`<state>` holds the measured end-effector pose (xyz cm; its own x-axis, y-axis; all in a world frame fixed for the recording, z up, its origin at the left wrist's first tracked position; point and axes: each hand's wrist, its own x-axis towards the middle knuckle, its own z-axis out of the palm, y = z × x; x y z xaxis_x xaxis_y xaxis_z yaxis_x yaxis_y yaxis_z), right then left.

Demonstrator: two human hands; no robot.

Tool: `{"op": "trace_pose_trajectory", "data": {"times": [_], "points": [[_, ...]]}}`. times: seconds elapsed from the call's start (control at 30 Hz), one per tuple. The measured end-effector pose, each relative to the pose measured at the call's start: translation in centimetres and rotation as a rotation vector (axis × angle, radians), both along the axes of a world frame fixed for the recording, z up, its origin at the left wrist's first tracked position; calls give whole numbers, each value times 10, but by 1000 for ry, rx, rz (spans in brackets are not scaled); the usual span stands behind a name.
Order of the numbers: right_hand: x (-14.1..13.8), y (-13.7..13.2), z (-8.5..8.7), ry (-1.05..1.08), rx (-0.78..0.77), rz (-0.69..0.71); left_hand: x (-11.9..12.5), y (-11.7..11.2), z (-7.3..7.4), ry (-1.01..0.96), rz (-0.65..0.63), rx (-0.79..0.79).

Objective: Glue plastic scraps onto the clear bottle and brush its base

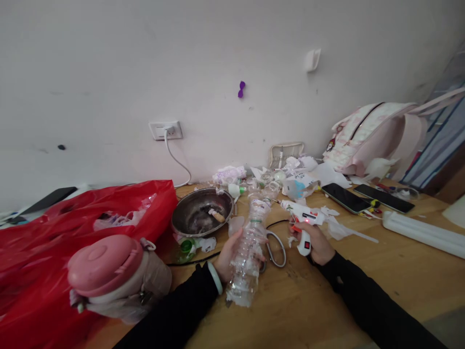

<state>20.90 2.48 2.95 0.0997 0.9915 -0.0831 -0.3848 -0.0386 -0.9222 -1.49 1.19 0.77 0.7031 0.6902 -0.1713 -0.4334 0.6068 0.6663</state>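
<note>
On the wooden tabletop [363, 271] a red plastic bag [54, 232] lies far to the left, with a pink lidded bottle [109, 271] in front of it. Next comes a metal bowl [201, 212] with a small thing inside.

The left hand [228, 257] is wrapped around a clear plastic bottle [250, 247]. Its grip is closed on the lower half of the bottle. The bottle's long side runs from near the person up and away, leaning a little to the right. Scissors [276, 249] lie just behind it.

The right hand [316, 242] is closed around the handle of a white glue gun [303, 215]. The gun's tip points left, toward the top part of the bottle, near it but not touching. So the bottle lies just left of the gun.

Farther right lie two phones [347, 198].
</note>
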Motion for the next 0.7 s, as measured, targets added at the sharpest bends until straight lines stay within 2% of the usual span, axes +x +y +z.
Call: {"op": "trace_pose_trajectory", "data": {"times": [0.37,0.7], "points": [[3,-1,4,20,1,17,2,0,-4,-33,147,-13],[0,-7,-1,-85,48,163,1,0,-2,-13,127,-12]]}}
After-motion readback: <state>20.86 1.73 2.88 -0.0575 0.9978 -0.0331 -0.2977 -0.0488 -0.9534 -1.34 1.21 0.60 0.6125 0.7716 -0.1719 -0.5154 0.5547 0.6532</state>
